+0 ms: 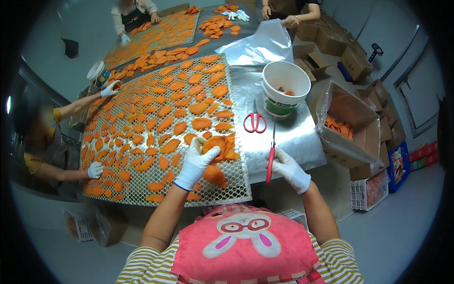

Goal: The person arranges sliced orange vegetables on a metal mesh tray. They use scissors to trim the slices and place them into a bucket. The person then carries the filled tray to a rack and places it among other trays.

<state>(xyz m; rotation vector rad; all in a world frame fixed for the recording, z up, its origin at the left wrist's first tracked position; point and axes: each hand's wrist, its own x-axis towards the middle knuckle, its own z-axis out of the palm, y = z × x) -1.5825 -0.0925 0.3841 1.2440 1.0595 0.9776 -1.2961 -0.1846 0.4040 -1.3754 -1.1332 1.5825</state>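
My gloved left hand point(198, 158) grips a few orange dried fruit slices point(216, 146) above the near right part of a mesh drying rack point(232, 186). One larger slice point(214, 175) lies just below that hand. In my gloved right hand point(285, 167) is a pair of red-handled scissors point(270, 159), blades pointing away from me over the metal table point(301, 142). A second pair of red-handled scissors point(254, 122) rests on the table beside the rack. Behind the held scissors stands a white bucket point(283, 88) with some orange and brown pieces at its bottom.
A lined cardboard box point(361, 133) holding orange slices is at the right. Across the table, a person's hand point(291, 21) holds a clear plastic bag point(262, 46). At the left, another person's gloved hand point(95, 170) touches the rack. Farther back lies a second rack point(188, 28).
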